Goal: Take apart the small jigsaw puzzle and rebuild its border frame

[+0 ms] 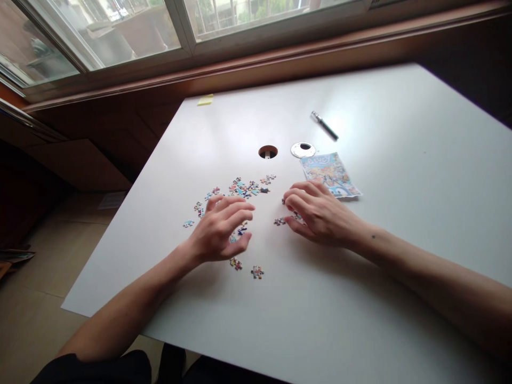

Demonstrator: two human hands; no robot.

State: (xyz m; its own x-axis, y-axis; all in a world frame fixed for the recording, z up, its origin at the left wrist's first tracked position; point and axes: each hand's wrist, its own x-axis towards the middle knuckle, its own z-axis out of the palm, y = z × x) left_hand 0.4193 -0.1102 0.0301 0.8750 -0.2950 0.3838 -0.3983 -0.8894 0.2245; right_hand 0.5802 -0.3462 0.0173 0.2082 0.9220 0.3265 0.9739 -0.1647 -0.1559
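Observation:
Small jigsaw puzzle pieces (245, 189) lie scattered over the white table (304, 309). Over part of them hovers my left hand (220, 226), fingers apart and holding nothing that shows; it hides some pieces beneath. My right hand (316, 210) is at a smaller group of pieces (279, 221), its fingers curled down around them. Whether its fingertips grip a piece cannot be made out. A single piece (257, 272) lies apart, nearer to me. Just beyond my right hand is a colourful printed picture sheet (330, 173), partly covered by the hand.
A dark pen (324, 126) lies farther back. Beside a round cable hole (268, 152) in the tabletop rests its white cover ring (303, 150). A yellow sticky note (205, 100) is at the far left edge, below a window (192, 32).

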